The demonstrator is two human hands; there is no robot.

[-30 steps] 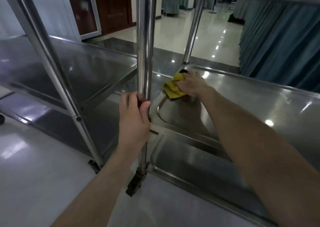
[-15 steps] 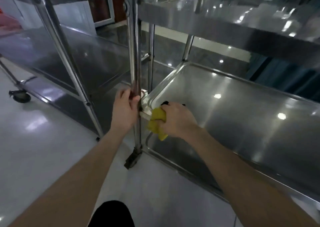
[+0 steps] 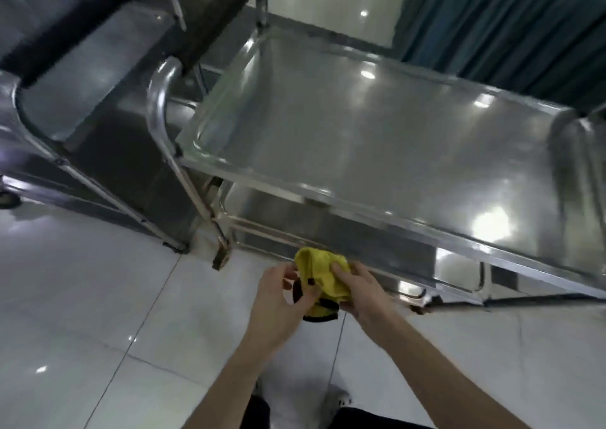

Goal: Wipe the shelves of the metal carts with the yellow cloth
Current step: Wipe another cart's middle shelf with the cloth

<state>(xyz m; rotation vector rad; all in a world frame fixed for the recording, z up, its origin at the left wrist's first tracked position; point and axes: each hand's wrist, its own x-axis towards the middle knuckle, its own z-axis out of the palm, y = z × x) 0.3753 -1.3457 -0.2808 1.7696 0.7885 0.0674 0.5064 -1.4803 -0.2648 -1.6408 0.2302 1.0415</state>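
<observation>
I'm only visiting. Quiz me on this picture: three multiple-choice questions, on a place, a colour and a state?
1. Where is the yellow cloth? A on the top shelf; B held over the floor; C draped on a handle.
2. What colour is the cart's handle grip? A black; B red; C white.
3. The cloth is: A spread flat; B neatly folded; C bunched up.
Answers: B, the left hand and right hand grip it above the floor; A, the grip looks black; C, it sits crumpled.
</observation>
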